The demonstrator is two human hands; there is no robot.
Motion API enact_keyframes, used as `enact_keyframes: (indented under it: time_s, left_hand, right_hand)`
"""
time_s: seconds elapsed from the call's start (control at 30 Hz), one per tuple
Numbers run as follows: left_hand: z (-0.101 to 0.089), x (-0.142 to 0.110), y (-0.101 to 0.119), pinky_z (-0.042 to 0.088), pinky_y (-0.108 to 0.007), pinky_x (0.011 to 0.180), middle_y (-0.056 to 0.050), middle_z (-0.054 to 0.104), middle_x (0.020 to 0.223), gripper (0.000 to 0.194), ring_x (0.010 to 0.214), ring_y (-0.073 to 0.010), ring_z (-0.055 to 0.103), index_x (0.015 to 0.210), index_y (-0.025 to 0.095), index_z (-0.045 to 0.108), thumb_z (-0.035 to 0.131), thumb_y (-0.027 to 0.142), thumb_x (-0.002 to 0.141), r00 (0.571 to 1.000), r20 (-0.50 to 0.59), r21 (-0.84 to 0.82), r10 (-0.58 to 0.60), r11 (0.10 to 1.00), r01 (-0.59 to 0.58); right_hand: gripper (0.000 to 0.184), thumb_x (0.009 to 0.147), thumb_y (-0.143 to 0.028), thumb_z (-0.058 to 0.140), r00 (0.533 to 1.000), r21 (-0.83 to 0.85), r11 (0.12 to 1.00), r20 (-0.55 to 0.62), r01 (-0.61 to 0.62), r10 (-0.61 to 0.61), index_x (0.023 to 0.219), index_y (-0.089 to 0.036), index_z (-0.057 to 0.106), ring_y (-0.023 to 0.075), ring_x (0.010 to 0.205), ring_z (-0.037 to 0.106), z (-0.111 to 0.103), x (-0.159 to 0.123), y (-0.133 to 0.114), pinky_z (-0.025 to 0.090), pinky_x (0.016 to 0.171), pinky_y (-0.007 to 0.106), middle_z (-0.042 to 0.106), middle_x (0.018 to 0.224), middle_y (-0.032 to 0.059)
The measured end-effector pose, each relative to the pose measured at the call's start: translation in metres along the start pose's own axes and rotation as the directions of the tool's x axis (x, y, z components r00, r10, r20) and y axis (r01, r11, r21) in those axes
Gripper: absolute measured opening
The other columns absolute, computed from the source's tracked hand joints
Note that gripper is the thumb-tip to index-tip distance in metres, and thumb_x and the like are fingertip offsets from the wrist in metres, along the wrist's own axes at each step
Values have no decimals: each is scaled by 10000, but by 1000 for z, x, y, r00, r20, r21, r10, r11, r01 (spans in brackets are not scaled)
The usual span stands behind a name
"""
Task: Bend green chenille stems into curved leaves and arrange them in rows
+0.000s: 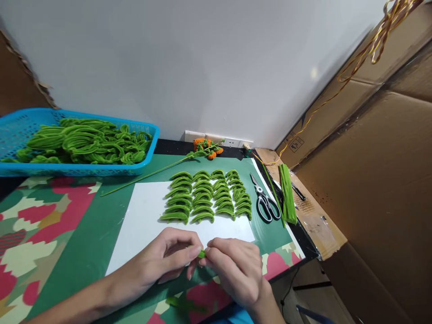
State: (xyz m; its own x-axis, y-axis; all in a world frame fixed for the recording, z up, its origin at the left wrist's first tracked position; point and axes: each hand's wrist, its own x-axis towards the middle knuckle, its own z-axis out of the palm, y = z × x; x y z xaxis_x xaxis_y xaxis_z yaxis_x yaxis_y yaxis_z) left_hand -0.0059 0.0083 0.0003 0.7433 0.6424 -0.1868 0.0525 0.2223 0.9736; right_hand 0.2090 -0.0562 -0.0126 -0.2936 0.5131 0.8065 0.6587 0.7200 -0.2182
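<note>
My left hand (168, 258) and my right hand (236, 265) meet at the near edge of a white sheet (145, 220). Their fingertips pinch together on a small green pipe-cleaner piece (201, 254), mostly hidden between them. Just beyond the hands, several rows of folded green pipe-cleaner leaves (207, 195) lie on the white sheet. Under my left wrist another green piece (184, 303) rests on the patterned cloth.
A blue basket (20, 130) of green pipe-cleaner leaves stands at the back left. A long green stem with orange flowers (205, 148) lies behind the rows. Scissors (265, 200) and a bundle of straight green pipe cleaners (288, 193) lie right. Cardboard (378, 171) walls the right side.
</note>
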Motion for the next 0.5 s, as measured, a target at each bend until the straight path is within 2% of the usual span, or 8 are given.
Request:
enact_keyframes:
  time_s: [0.13,0.27,0.4,0.5]
  left_hand:
    - [-1,3,5,226,-213,498,-9,646,667,382,553,-94,359,876,167,746,785,545,915,997,10,-69,-78,995,79]
    - [-3,1,1,239,-219,515,-26,665,693,380,590,-112,390,912,165,776,794,544,896,992,37,-82,-119,989,122]
    - [-6,1,-1,264,-219,508,-32,667,723,365,608,-121,416,943,167,819,775,528,909,997,36,-26,-67,997,68]
    - [-6,4,4,297,-221,522,-39,657,756,345,629,-122,457,923,164,854,757,495,937,996,92,39,15,999,-19]
  right_hand:
    - [224,1046,-107,561,998,-13,998,-13,66,-66,1206,-81,716,189,777,767,-2,-2,0,612,614,285,805,948,132]
    - [182,1052,-160,613,1000,13,1000,-28,1,0,1193,-129,723,172,762,769,-1,-2,-3,615,630,261,809,944,106]
    - [125,1081,-210,609,995,74,993,-39,-93,96,1107,-168,724,148,728,754,1,1,-7,597,625,240,798,895,72]
    - [122,1094,-226,602,982,130,975,-29,-180,185,1040,-179,701,142,710,727,0,4,-9,566,621,246,767,846,51]
